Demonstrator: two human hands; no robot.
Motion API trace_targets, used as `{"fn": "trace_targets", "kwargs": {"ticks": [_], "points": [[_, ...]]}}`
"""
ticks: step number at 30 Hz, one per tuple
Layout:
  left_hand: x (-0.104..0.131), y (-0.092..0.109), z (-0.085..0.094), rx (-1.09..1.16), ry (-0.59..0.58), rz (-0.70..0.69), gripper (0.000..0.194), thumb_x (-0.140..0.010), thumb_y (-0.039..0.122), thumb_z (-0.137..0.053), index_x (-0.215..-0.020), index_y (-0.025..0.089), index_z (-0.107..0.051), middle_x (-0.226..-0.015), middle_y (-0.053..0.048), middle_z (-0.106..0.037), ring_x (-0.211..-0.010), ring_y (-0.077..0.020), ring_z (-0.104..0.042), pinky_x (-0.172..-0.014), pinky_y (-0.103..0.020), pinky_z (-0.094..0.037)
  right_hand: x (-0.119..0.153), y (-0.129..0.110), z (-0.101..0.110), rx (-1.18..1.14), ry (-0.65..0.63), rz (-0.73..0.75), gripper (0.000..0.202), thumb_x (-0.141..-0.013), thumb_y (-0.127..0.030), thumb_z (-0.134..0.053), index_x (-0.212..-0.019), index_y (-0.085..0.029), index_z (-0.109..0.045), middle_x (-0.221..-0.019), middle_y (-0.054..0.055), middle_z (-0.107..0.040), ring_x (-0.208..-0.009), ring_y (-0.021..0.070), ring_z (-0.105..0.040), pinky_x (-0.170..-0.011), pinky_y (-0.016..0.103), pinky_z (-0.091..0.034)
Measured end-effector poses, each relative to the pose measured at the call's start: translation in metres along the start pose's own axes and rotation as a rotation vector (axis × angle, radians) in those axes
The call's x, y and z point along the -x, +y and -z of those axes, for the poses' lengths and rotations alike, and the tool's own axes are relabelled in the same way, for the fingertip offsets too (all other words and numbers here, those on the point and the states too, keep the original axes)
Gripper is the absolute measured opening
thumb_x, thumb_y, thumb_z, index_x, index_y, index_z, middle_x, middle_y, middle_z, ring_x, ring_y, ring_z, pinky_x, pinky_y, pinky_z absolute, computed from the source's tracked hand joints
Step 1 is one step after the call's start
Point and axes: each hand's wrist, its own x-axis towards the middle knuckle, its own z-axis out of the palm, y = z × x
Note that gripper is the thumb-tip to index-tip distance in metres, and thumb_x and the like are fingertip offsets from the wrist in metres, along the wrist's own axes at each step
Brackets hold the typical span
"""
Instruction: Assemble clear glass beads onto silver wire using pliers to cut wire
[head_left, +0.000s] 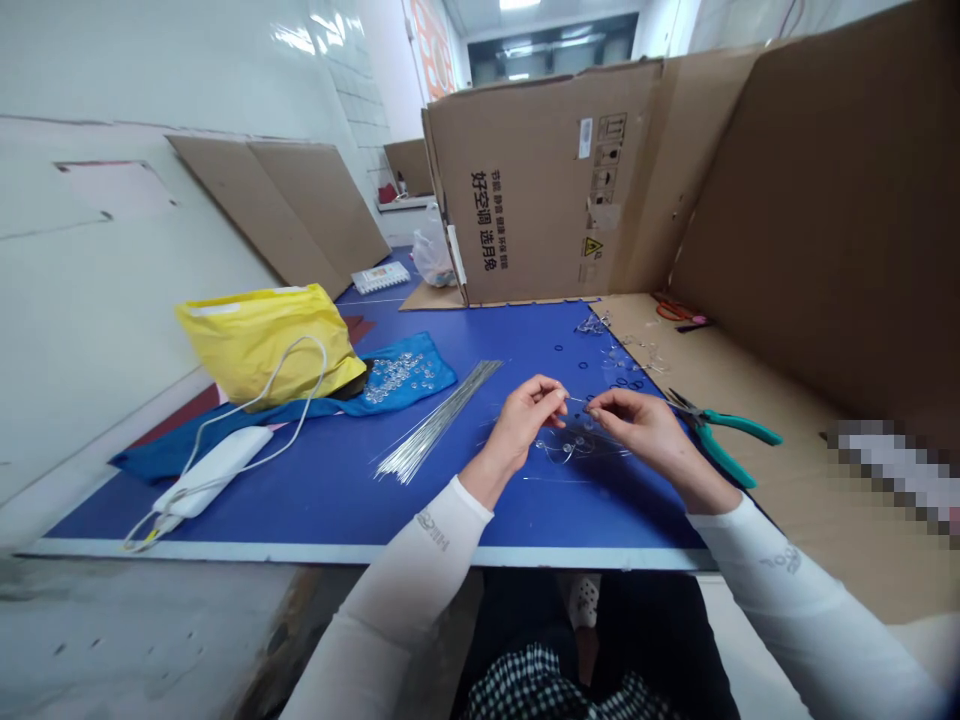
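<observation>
Over the blue table, my left hand pinches one end of a short thin wire. The fingertips of my right hand are closed at the wire's other end, around a small dark piece too tiny to make out. Below and between my hands lie clear beads with looped thin wires. A bundle of straight metal wires rests to the left of my left hand. Green-handled pliers lie open just right of my right hand. Small black rings are scattered beyond my hands.
A blue cloth holds clear beads. Left of it are a yellow bag and a white power strip with its cable. Cardboard panels stand behind and right; orange-handled scissors and wire pieces lie at the right.
</observation>
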Motion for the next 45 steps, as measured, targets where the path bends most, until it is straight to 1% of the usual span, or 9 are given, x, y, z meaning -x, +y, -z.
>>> {"fn": "trace_targets", "kwargs": {"ticks": [8, 16, 19, 22, 26, 30, 36, 40, 45], "points": [[0.004, 0.026, 0.000, 0.089, -0.044, -0.085, 0.030, -0.071, 0.037, -0.080, -0.084, 0.016, -0.064, -0.082, 0.002, -0.057, -0.073, -0.0099, -0.055, -0.064, -0.025, -0.058, 0.004, -0.035, 0.010, 0.085, 0.067, 0.127, 0.020, -0.084, -0.038, -0.062, -0.084, -0.021, -0.072, -0.080, 0.006, -0.075, -0.072, 0.0204, -0.066, -0.068, 0.034, -0.050], [0.008, 0.048, -0.013, 0.027, -0.040, -0.150, 0.031, -0.075, 0.043, -0.078, -0.081, 0.016, -0.064, -0.070, 0.004, -0.051, -0.052, -0.0032, -0.036, -0.042, -0.015, -0.027, 0.015, -0.062, 0.024, 0.199, 0.137, 0.231, 0.021, -0.091, -0.036, -0.058, -0.096, -0.023, -0.074, -0.093, 0.005, -0.077, -0.083, 0.0210, -0.071, -0.075, 0.034, -0.054], [0.011, 0.047, -0.013, 0.076, -0.044, -0.119, 0.034, -0.073, 0.045, -0.080, -0.080, 0.016, -0.064, -0.067, 0.005, -0.048, -0.051, -0.0033, -0.032, -0.042, -0.015, -0.023, 0.020, -0.044, 0.041, 0.294, 0.189, 0.204, 0.028, -0.095, -0.041, -0.055, -0.108, -0.024, -0.073, -0.107, 0.006, -0.077, -0.097, 0.0235, -0.072, -0.086, 0.038, -0.056], [0.011, 0.042, -0.010, 0.106, -0.059, -0.079, 0.036, -0.073, 0.047, -0.080, -0.079, 0.016, -0.064, -0.061, 0.007, -0.041, -0.050, -0.0036, -0.028, -0.043, -0.016, -0.021, 0.024, -0.003, 0.070, 0.601, 0.143, 0.190, 0.034, -0.096, -0.039, -0.052, -0.119, -0.022, -0.070, -0.119, 0.011, -0.073, -0.106, 0.0287, -0.071, -0.091, 0.044, -0.056], [0.010, 0.034, -0.005, 0.154, -0.070, -0.020, 0.035, -0.073, 0.045, -0.081, -0.080, 0.016, -0.063, -0.061, 0.006, -0.039, -0.052, -0.0044, -0.029, -0.043, -0.016, -0.019, 0.037, 0.037, 0.093, 0.859, 0.132, 0.157, 0.033, -0.092, -0.034, -0.054, -0.112, -0.016, -0.073, -0.112, 0.016, -0.075, -0.096, 0.0329, -0.074, -0.082, 0.046, -0.058], [0.010, 0.028, -0.007, 0.162, -0.092, 0.033, 0.034, -0.074, 0.044, -0.080, -0.080, 0.016, -0.062, -0.061, 0.006, -0.039, -0.053, -0.0049, -0.029, -0.044, -0.016, -0.020, 0.047, 0.013, 0.066, 0.560, 0.184, 0.193, 0.031, -0.097, -0.039, -0.053, -0.119, -0.022, -0.068, -0.118, 0.009, -0.074, -0.104, 0.0260, -0.071, -0.086, 0.040, -0.057], [0.011, 0.019, -0.011, 0.121, -0.118, 0.089, 0.033, -0.075, 0.044, -0.077, -0.081, 0.017, -0.060, -0.062, 0.006, -0.040, -0.053, -0.0061, -0.032, -0.046, -0.019, -0.022, 0.028, -0.037, 0.004, 0.312, 0.182, 0.470, 0.018, -0.095, -0.026, -0.061, -0.111, -0.022, -0.065, -0.105, 0.007, -0.072, -0.097, 0.0210, -0.068, -0.087, 0.037, -0.053], [0.009, 0.015, -0.010, 0.023, -0.111, 0.006, 0.027, -0.081, 0.039, -0.071, -0.076, 0.016, -0.059, -0.064, 0.004, -0.050, -0.061, -0.0082, -0.044, -0.061, -0.022, -0.037, 0.020, -0.034, -0.005, 0.263, 0.198, 0.464, 0.010, -0.094, -0.017, -0.057, -0.095, -0.022, -0.065, -0.088, 0.003, -0.070, -0.082, 0.0179, -0.065, -0.077, 0.034, -0.051], [0.007, 0.012, -0.010, -0.087, -0.110, -0.072, 0.026, -0.088, 0.036, -0.063, -0.071, 0.016, -0.058, -0.063, 0.002, -0.055, -0.070, -0.0114, -0.052, -0.079, -0.026, -0.041, 0.022, -0.028, -0.007, 0.224, 0.190, 0.446, 0.014, -0.091, -0.013, -0.060, -0.098, -0.023, -0.066, -0.089, 0.002, -0.068, -0.081, 0.0169, -0.064, -0.076, 0.032, -0.050]]}}
